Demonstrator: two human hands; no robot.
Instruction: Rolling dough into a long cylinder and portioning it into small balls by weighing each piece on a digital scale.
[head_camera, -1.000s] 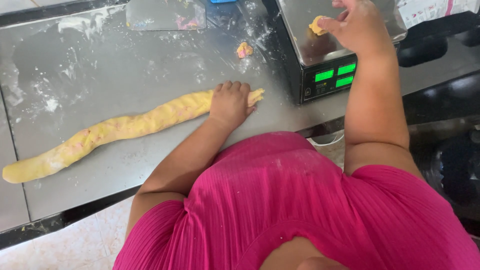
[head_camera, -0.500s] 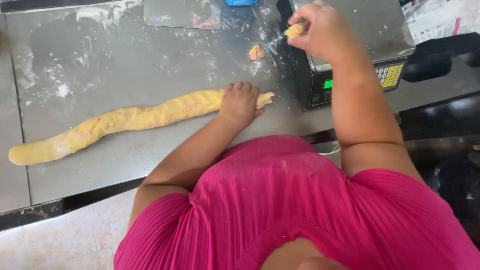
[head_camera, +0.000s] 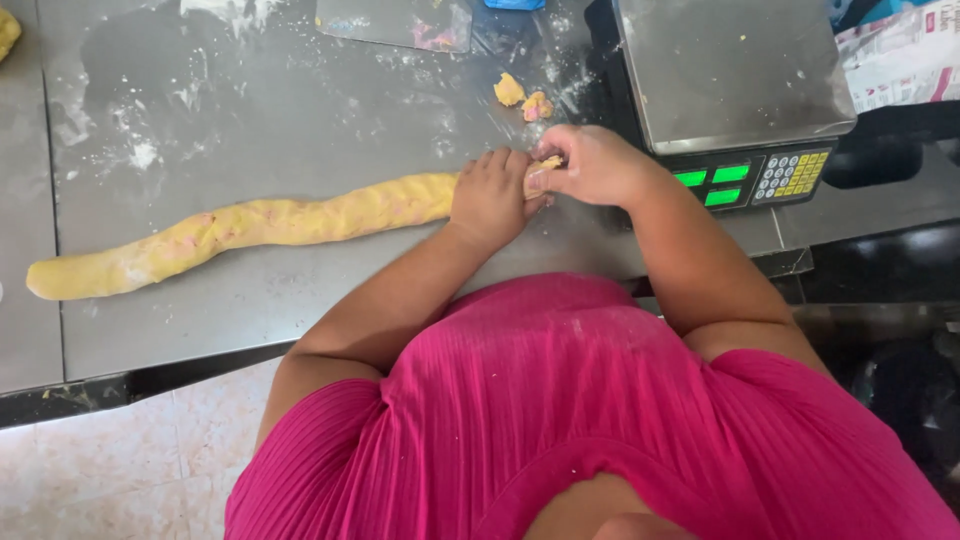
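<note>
Pink ribbed top (head_camera: 600, 400) — short sleeves (arms bare).

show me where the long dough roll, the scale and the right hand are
long dough roll (head_camera: 250, 225), head view, middle of the yellow rope.
scale (head_camera: 735, 70), head view, bare steel weighing plate.
right hand (head_camera: 590, 165), head view, back of the hand.

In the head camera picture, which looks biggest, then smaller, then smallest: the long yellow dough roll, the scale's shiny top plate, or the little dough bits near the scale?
1. Long dough roll, longest by far.
2. Scale plate, shorter but wider, so area is close.
3. Dough bits, clearly smallest.
</note>
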